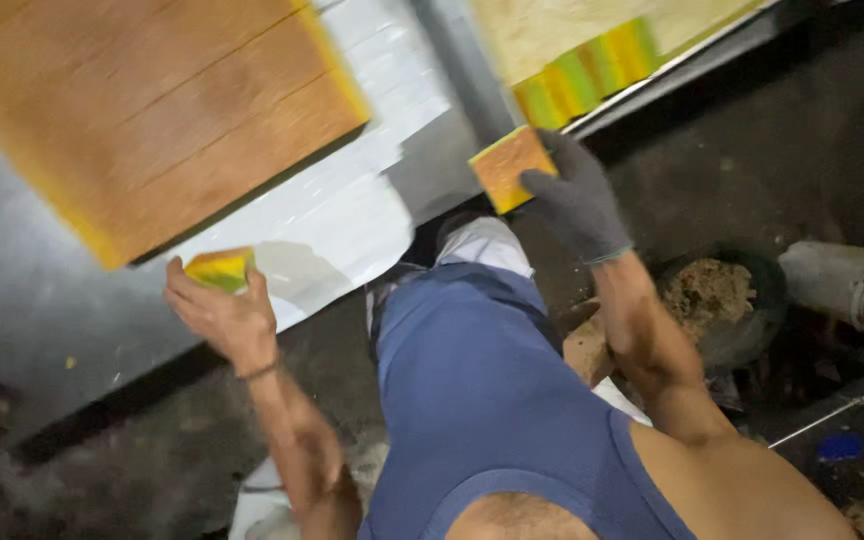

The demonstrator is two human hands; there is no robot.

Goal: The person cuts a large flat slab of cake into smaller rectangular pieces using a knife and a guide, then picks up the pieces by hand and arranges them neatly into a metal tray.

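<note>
My left hand (220, 315) is bare and holds a small yellow-edged block (218, 268) just below a large orange-brown board (142, 110) with yellow edges. My right hand (574, 200) wears a dark grey glove and grips a small orange square piece (505, 168) with a yellow rim. That piece sits just under a pale board (572, 30) whose edge shows yellow and green stripes (587, 72). The frame is motion-blurred.
White sheet material (352, 200) lies under the large board on a grey surface (12, 290). My knee in blue shorts (472, 370) is at centre. A heap of brown debris (707, 290) and a grey pipe (852, 280) lie on the dark floor at right.
</note>
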